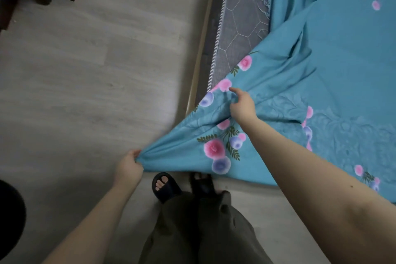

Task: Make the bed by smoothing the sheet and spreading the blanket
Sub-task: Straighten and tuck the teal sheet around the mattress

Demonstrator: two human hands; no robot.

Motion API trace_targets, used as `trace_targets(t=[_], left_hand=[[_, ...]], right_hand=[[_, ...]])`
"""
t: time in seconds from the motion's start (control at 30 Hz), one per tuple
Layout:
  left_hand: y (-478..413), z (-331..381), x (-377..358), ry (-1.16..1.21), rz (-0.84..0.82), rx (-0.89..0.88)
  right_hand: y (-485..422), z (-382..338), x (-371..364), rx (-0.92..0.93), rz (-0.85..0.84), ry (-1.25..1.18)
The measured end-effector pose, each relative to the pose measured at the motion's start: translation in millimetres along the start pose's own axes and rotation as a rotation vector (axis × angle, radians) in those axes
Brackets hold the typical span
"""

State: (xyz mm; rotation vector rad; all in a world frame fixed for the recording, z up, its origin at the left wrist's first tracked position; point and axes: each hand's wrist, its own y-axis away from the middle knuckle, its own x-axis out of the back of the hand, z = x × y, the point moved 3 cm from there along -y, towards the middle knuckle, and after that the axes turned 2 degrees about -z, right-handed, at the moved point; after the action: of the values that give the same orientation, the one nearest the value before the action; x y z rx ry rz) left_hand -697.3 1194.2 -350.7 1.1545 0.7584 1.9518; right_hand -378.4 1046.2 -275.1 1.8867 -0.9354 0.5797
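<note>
Right arm, nearest: right hand had fingers curled into teal floral sheet at near-left mattress corner. Left hand pinched bunched sheet corner above floor. Risk: hard pull could have skewed sheet, baring more mattress far left.

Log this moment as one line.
left hand: grips sheet corner | right hand: grips sheet near bed edge | mattress: partly bare

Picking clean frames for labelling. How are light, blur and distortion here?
Head view: dim, soft room light, no hard shadows; the floor looks smeared by motion blur, while the flowers on the sheet by the left hand and right hand are fairly sharp; the wide lens bows the edge of the mattress; a pale sheen lies on the floor beside it.
</note>
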Motion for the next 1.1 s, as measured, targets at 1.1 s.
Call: trace_targets(t=[1.1], left_hand=[[-96.6, 368.7, 18.0, -0.319, -0.474, -0.392]], right_hand=[[-117.9, -44.7, 45.0, -0.687, 0.275, -0.497]])
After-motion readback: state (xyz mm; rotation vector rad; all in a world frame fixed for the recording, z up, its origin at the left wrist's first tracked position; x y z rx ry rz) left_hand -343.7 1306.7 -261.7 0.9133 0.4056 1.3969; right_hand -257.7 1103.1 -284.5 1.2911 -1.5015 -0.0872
